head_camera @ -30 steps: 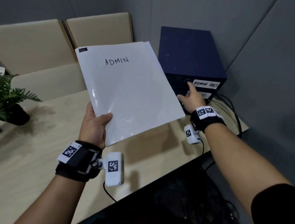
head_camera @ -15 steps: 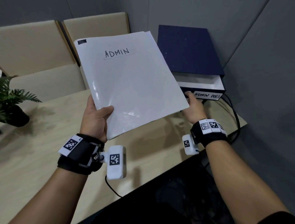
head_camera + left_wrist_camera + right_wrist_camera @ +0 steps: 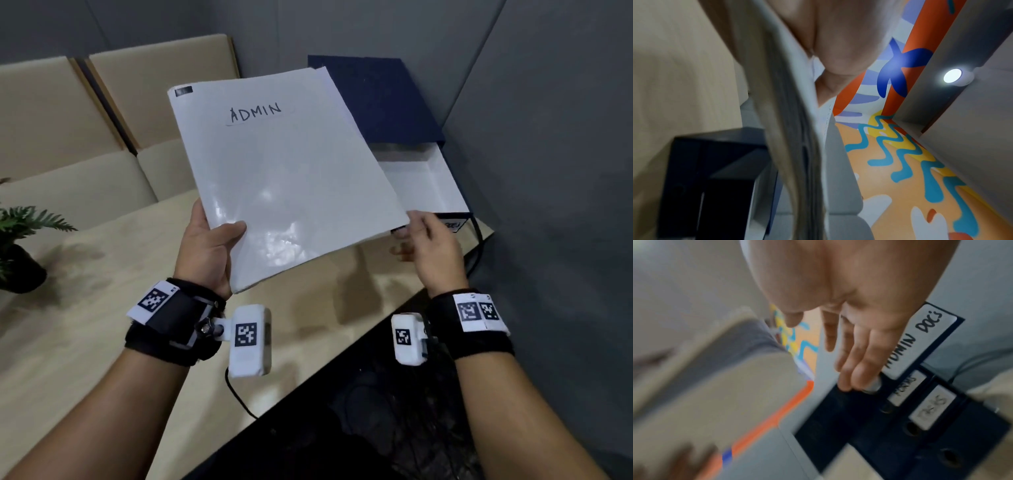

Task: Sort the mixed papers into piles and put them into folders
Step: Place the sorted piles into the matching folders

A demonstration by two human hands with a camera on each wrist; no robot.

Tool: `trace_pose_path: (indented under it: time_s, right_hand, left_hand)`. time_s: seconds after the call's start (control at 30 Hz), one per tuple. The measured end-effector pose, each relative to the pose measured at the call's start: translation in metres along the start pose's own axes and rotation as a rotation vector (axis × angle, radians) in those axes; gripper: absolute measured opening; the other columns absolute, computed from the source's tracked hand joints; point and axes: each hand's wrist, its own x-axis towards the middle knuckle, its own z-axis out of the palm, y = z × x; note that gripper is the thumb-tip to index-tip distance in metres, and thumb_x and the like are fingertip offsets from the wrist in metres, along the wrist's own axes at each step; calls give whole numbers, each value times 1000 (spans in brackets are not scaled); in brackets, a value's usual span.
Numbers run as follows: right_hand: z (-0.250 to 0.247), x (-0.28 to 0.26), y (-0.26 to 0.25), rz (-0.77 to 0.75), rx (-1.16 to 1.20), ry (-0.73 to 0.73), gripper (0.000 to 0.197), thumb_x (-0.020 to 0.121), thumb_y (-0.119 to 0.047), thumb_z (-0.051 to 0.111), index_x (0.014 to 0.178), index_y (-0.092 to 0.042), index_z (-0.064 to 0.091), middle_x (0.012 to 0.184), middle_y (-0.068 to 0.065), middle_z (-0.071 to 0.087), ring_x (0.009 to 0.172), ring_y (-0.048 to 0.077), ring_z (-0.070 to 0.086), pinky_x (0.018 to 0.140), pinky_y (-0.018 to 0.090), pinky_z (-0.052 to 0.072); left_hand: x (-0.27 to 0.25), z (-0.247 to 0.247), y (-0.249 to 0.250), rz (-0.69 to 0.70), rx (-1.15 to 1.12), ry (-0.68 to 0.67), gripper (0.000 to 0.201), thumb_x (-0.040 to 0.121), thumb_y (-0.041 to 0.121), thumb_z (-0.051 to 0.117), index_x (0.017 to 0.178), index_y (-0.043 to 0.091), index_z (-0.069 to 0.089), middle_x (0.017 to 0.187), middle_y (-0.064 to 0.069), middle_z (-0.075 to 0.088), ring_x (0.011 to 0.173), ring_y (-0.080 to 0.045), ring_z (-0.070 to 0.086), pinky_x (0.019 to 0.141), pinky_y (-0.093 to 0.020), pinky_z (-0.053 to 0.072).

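Left hand (image 3: pixel 205 250) is pinching the ADMIN folder (image 3: pixel 284 185) by its near corner above the surface (image 3: pixel 85 308), beside the open drawer (image 3: pixel 424 181); right hand (image 3: pixel 435 250), fingers loosely straight and empty, should be steadying the free corner, feeding it in level.

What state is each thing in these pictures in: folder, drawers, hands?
Folder: closed, held up in the air.
Left hand: grips the folder's lower edge.
Top drawer: slid out, open.
Lower drawers: shut.
Right hand: open, holding nothing.

Right grip (image 3: pixel 855 293) — fingers (image 3: pixel 857 356) straight, labelled drawers (image 3: pixel 869 426)
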Motion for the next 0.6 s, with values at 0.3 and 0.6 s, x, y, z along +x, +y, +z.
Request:
trace_pose_path:
  time_s: [0.3,0.6]
  right_hand:
    - [-48,-16,-34,80,589,30,25,99,-13,46,120,-25,48,90,-9,69,65,14,58,42,22,39]
    - [-89,-1,-35,198,631,298,16,92,0,48,89,-10,60,67,4,60,42,12,47,39,18,36]
  left_hand:
    - [10,86,-15,-188,68,-202,64,76,-10,50,136,10,39,128,-15,59,111,-38,61,86,-49,54]
    - [13,123,-36,-238,114,-356,76,82,23,71,147,23,30,145,0,44,115,-16,60,93,-30,49]
